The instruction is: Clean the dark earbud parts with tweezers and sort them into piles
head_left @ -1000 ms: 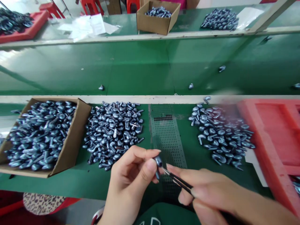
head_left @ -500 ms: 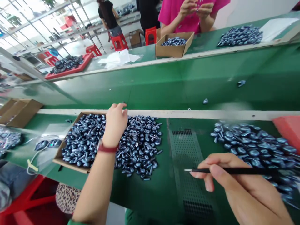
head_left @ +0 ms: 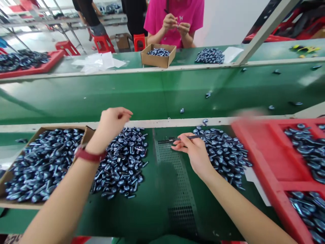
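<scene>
My left hand (head_left: 114, 122) is raised over the far end of a loose pile of dark blue earbud shells (head_left: 124, 159). Its fingertips are pressed together, and anything between them is hidden. In my right hand (head_left: 194, 150) is a slim black tool (head_left: 191, 137) with a pointed tip, held like a pen and aimed left. That tip hovers by the far end of a perforated strip (head_left: 175, 179) lying on the green table. Just right of this hand spreads a second pile of shells (head_left: 225, 156).
An open cardboard box (head_left: 40, 166) full of shells stands at left. A red compartment tray (head_left: 276, 152) with shells is at right. Beyond the pale ledge (head_left: 157, 122), loose pieces lie on a green channel. A co-worker in a pink shirt (head_left: 175, 20) works opposite behind a small box (head_left: 158, 60).
The view has swung right, bringing the red tray in. My right hand has moved away from me with the tool, toward the strip's far end. My left fingers have closed together.
</scene>
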Motion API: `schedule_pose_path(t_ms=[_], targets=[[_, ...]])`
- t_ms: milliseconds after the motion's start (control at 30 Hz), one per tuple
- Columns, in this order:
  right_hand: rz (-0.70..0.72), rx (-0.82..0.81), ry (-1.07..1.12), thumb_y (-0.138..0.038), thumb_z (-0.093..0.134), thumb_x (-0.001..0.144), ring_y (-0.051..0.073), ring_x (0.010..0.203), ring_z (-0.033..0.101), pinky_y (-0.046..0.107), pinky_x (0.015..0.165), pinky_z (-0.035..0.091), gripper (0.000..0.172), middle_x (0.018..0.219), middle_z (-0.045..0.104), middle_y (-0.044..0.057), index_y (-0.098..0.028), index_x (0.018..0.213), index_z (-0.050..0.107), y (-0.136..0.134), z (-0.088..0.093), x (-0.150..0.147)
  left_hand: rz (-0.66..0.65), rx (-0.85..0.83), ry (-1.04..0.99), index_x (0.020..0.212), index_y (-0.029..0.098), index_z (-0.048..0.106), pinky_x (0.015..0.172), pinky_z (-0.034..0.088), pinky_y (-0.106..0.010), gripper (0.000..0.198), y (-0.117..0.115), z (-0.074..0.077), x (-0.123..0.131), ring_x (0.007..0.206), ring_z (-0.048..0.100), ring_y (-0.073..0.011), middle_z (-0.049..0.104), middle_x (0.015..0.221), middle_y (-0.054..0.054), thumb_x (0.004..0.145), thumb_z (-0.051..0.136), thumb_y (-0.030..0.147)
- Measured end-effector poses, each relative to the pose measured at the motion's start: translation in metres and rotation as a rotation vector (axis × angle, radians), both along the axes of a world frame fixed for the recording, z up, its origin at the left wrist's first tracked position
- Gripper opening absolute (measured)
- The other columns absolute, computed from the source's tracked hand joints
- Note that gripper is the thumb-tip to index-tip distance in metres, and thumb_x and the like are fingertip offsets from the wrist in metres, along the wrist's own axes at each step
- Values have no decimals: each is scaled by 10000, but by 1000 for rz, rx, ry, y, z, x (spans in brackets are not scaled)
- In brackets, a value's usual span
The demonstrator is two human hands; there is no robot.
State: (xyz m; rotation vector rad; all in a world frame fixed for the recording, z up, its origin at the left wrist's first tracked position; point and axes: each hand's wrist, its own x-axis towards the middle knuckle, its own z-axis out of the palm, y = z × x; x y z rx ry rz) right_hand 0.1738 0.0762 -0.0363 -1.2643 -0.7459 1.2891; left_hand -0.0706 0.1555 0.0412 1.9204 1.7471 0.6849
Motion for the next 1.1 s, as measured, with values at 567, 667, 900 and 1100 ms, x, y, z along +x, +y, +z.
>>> schedule_pose_path(t_ms=[567,667,900,1100], targets=[[-33,13,-83,-318,650,827,96,529,601,326,674,594,180,611,634,-42,-166,770,573,12,-14,-4,-153,-745,-848,854,115,665,517,478,-230,250,-128,-74,90,482,577,-119,634,550,-12,843,563,342],[-36,13,-89,-329,660,804,111,562,611,322,677,600,185,558,609,-43,-182,738,570,12,-13,-4,-180,-774,-813,839,124,670,576,519,-260,225,-126,-76,90,540,635,-147,670,585,-29,834,567,324],[-56,24,-84,-293,635,814,108,573,611,317,675,607,138,561,610,-44,-188,746,577,11,-14,-5,-212,-808,-750,785,137,665,577,545,-292,216,-123,-78,91,551,656,-175,682,591,-40,816,578,332],[-58,19,-77,-302,655,803,91,511,595,313,659,606,156,588,643,-32,-180,745,576,12,-14,-5,-223,-785,-718,794,149,649,530,508,-243,197,-125,-75,91,502,611,-140,604,553,9,824,566,325]])
